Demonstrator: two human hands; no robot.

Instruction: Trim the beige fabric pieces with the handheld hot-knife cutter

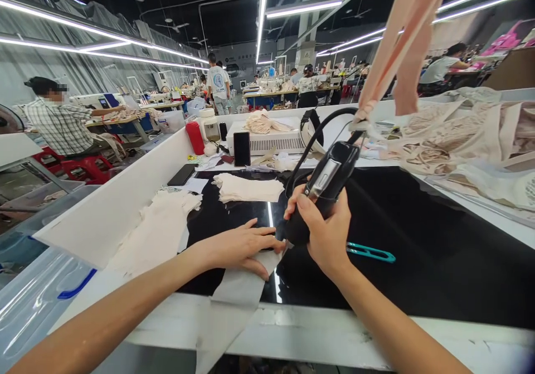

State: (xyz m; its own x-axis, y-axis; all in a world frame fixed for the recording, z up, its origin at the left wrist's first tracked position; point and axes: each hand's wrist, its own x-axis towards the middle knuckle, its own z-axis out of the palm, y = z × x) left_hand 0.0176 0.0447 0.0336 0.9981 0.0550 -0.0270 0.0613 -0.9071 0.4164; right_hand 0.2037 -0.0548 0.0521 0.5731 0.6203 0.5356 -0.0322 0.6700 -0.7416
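My right hand [324, 229] is wrapped round a black corded electric clipper [334, 165], tilted with its lower end near the fabric. Its working tip is hidden behind my fingers and the tool's body. My left hand [238, 248] lies with fingers stretched over a pale fabric strip [238, 290], pressing it on the black table mat [401, 218]. The strip hangs down over the front edge. Right of my right hand lies a pair of teal thread snips [371, 252], partly covered by the hand.
Cream fabric stacks lie at the left [154, 232] and the back [248, 188]. Behind stand a phone [242, 149], a red container [194, 137] and a white box [271, 140]. Peach strips [403, 45] hang above the clipper. Piled fabric [455, 129] is at right; co-workers sit beyond.
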